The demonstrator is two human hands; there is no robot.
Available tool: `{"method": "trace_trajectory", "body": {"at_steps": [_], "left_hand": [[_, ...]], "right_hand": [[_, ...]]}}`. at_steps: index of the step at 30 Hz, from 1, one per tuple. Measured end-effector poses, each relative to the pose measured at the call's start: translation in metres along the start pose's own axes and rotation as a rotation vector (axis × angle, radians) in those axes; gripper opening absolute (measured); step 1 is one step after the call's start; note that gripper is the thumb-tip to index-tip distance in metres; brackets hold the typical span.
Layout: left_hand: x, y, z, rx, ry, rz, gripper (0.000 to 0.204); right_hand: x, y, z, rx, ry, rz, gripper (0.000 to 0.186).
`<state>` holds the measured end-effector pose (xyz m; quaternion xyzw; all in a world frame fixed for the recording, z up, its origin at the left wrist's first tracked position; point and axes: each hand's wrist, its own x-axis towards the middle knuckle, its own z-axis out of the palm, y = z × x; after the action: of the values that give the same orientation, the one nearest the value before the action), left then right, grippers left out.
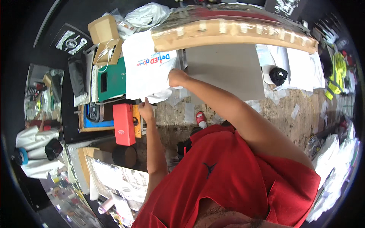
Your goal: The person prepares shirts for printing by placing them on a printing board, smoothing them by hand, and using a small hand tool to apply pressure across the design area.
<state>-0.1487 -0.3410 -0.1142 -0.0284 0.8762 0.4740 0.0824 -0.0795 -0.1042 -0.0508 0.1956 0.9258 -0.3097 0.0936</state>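
A white T-shirt [141,78] with blue and red print lies spread just left of centre, its far end by the taped brown edge of a bulky wrapped thing [235,35]. My right hand [177,78] is closed at the shirt's right side, gripping the fabric. At its near edge, my left hand [146,111] pinches the cloth, the fingers partly hidden. A loose white fold [157,96] hangs between both hands. The print is slightly blurred.
A red box [124,124] stands near my left forearm. Beyond it are a green panel [114,81] and an open cardboard box [107,47] with a white cable. A grey board [224,70] and a black cap [278,76] lie right. Paper scraps litter the wooden floor [281,108].
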Motion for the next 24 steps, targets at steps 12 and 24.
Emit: {"method": "trace_trajectory", "body": {"at_steps": [12,24], "left_hand": [[0.066,-0.008,0.046,-0.222,-0.395,-0.308,0.062],[-0.243,0.059,0.127,0.141,-0.344,0.488,0.032]], "right_hand": [[-0.285,0.269,-0.082,0.593,0.718,0.257,0.021],[-0.41,0.552,-0.048,1.226,1.208,0.974,0.031]]}}
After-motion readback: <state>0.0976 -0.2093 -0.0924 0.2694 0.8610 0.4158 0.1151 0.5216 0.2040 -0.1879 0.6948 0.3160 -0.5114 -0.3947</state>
